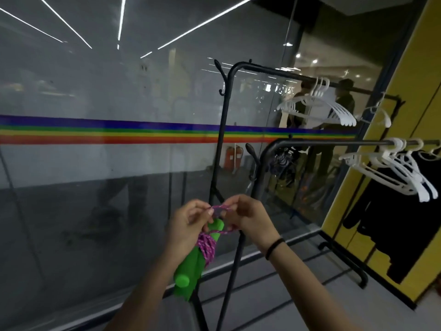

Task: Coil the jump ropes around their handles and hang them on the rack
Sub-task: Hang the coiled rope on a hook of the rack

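Your left hand (191, 218) clamps the green handles (191, 266) together so the purple rope (208, 247) coil stays tight. Your right hand (248, 216) pinches a small loop of the rope's end above them, likely for tucking or hanging. Beyond stands the black rack (224, 130), hooks free.

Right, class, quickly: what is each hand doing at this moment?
Left hand: closed, holding the green handles and pinching the purple rope.
Right hand: closed, pinching a loop of the same rope.
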A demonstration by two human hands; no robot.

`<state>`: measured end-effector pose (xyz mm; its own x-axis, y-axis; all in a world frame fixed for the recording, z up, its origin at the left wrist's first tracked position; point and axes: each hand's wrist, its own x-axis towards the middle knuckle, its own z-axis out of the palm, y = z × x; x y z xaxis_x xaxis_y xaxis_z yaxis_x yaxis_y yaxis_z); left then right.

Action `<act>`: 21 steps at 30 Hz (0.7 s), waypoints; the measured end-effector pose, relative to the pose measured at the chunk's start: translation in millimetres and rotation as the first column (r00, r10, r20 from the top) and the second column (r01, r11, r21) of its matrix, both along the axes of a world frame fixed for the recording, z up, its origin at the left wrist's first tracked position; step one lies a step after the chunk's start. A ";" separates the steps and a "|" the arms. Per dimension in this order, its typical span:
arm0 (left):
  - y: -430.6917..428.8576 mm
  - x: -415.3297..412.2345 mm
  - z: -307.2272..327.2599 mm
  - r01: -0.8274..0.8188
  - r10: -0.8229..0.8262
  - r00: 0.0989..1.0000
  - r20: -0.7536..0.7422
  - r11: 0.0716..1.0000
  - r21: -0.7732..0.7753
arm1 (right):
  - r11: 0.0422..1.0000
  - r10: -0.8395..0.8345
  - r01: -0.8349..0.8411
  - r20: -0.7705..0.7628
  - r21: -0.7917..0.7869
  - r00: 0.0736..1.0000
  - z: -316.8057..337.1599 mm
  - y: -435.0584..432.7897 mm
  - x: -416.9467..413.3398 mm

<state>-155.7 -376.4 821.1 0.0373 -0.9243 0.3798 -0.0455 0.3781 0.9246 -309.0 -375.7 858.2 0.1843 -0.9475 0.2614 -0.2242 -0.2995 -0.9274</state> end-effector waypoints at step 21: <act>-190.5 -83.6 7.8 0.252 -0.260 0.941 0.216 0.966 0.063 | 0.668 -0.672 0.461 -0.207 -0.583 0.711 -10.7 -122.9 -72.9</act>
